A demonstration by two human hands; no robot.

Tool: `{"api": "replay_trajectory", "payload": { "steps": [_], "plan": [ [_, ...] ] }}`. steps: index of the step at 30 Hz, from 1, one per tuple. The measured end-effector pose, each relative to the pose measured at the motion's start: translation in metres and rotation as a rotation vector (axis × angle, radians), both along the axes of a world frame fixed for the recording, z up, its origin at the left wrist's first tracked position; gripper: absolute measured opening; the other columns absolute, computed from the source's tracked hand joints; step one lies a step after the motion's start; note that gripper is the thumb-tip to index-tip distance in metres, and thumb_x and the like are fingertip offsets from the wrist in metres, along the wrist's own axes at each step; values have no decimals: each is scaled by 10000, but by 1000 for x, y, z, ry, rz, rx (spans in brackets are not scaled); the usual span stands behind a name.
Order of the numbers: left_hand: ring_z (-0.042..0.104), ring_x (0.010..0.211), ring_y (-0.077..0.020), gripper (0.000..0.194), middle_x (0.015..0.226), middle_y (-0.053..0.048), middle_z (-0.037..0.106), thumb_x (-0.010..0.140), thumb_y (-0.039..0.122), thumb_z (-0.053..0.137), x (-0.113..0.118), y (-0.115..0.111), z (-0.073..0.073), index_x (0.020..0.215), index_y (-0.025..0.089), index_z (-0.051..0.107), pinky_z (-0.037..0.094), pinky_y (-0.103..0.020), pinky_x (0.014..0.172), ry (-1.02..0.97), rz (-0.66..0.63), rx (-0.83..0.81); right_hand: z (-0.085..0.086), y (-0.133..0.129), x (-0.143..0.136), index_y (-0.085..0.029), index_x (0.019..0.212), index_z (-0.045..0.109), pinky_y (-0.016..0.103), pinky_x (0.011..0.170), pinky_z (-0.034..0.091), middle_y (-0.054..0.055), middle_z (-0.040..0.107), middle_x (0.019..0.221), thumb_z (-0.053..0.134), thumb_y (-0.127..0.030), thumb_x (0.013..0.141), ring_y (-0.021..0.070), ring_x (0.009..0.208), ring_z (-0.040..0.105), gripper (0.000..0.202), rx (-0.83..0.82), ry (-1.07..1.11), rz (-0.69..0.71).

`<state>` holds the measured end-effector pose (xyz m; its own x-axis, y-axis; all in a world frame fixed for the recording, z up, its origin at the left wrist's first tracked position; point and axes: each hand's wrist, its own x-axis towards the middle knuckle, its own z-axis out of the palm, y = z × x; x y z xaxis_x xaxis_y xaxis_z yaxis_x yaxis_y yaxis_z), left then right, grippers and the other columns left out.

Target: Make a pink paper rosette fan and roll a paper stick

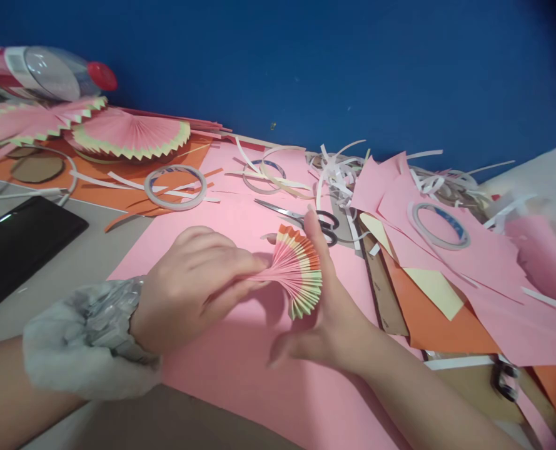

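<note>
Pink paper [259,381] covers much of a grey surface [104,240], backed by a blue wall [278,62]. Nearest, a grey fabric band [57,350] rings the left wrist. The left hand [193,281] pinches the narrow end of a pleated fan [301,272], whose tip is hidden in the fingers. The right hand [338,319] is open, thumb and fingers spread about the fan's wide orange, yellow and green edge; whether the palm touches it is hard to tell.

Taking the fan as the clock's centre, a small blurred object [507,378] lies at four o'clock. A black slab [29,234] at nine is cut off by the frame. Scissors [296,215] lie at twelve, partly behind a right fingertip. Tape rolls [174,205] sit at ten, eleven and two. Farther off at ten, larger pleated fans [130,134] lie before a red-capped bottle [52,72], its base cropped.
</note>
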<state>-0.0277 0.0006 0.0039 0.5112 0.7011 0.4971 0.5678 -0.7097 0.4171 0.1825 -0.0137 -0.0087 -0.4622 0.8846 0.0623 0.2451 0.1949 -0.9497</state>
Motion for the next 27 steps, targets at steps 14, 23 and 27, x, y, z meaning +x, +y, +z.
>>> {"api": "replay_trajectory", "payload": {
  "steps": [14, 23, 27],
  "plan": [
    [570, 797, -148, 90, 847, 0, 679, 868, 203, 586, -2, 2, 1, 957, 193, 596, 419, -299, 802, -37, -55, 6, -4, 4, 2, -448, 1434, -47, 542, 1104, 253, -37, 156, 1540, 731, -494, 678, 303, 1391, 226, 1086, 56, 70, 94],
    [579, 754, -137, 92, 825, -12, 685, 871, 213, 588, -2, 3, 1, 955, 175, 596, 416, -300, 770, -72, -151, -5, -5, 2, 1, -478, 1420, -52, 579, 1089, 247, -13, 171, 1528, 856, -318, 551, 319, 1394, 207, 1267, -14, 95, 98],
    [584, 761, -144, 107, 822, -17, 684, 889, 244, 562, -2, 1, 1, 966, 177, 595, 410, -311, 778, -71, -161, -4, -5, 1, 2, -511, 1405, -48, 569, 1055, 326, -2, 279, 1476, 880, -233, 508, 318, 1363, 288, 1320, -55, 127, 118]
  ]
}}
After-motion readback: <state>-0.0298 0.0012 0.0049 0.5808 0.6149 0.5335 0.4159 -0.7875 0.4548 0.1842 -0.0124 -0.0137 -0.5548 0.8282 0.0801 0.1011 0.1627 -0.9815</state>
